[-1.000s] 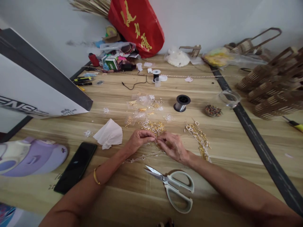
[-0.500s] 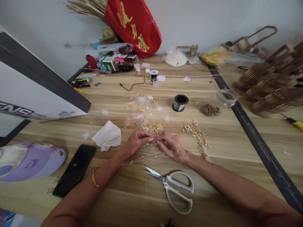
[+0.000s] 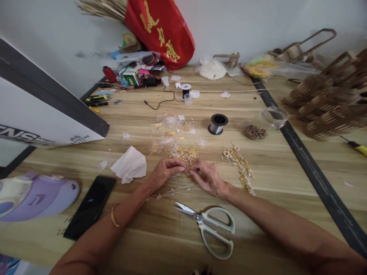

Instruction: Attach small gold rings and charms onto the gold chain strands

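We see both forearms slanting inward, the left hand and right hand nearly meeting beside the gold-and-silver pile. Both pinch narrowly; on what, we cannot tell.

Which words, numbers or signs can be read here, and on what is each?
"ENS", cut off: white box.
"16" and "25", handwritten, probably: tabletop beside the phone.
Too stylised for me to read: gold characters, red bag.
Too small or blurred: green box print, white box's logo.
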Available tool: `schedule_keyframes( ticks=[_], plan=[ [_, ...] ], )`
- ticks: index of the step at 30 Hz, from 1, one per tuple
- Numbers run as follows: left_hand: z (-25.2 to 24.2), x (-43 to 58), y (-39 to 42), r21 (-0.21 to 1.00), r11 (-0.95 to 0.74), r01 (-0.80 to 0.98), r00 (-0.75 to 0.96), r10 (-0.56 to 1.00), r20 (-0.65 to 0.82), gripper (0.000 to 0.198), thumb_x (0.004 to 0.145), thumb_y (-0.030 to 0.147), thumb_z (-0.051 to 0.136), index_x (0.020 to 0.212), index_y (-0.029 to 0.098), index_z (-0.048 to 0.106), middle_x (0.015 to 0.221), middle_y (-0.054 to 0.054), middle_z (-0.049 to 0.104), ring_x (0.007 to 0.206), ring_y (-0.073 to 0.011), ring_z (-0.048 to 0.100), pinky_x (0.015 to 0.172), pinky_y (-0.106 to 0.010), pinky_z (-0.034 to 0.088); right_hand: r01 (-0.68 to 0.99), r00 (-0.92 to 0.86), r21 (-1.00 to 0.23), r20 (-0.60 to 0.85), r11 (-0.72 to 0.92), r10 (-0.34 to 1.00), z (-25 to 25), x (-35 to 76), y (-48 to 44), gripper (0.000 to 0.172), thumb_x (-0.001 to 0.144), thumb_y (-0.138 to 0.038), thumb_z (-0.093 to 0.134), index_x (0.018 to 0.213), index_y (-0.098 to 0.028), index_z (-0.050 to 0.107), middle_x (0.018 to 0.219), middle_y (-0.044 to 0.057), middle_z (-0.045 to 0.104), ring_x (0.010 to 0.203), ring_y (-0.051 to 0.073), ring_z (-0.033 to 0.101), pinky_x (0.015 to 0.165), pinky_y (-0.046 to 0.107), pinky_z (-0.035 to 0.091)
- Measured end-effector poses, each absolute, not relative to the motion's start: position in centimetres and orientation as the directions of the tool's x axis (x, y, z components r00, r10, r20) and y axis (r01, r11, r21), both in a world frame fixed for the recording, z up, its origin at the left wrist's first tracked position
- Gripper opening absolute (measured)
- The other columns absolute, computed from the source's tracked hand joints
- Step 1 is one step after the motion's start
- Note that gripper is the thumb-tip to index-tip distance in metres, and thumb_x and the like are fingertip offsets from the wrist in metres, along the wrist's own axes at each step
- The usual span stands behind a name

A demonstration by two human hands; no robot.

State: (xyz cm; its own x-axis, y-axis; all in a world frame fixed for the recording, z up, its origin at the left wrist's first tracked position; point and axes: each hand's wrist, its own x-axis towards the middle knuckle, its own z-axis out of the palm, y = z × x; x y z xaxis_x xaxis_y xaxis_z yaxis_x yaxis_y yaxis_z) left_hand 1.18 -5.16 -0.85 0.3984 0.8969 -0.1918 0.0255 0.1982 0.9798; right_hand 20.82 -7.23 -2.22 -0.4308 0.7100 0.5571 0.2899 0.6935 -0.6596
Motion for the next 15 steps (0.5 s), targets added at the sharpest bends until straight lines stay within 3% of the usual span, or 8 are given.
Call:
schedule_keyframes(
  ticks=[15],
  plan=[
    [-1.08,1.05,-5.07,0.98,0.197,0.001,0.398,0.899,-0.181,0.01,0.068,0.023,0.073,0.073,0.015,0.071,0.072,-0.001,0.069,0.069,-0.0123,0.06,0.073,-0.023,0.044,0.298,-0.435,-0.667,0.542,0.683,0.719,-2.03,20.77,-7.34,0.007,0.089,-0.014,0.05,0.093,-0.019,0.054,0.079,0.003,0.06,0.069,0.013,0.055,0.064,0.025,0.044]
  ],
)
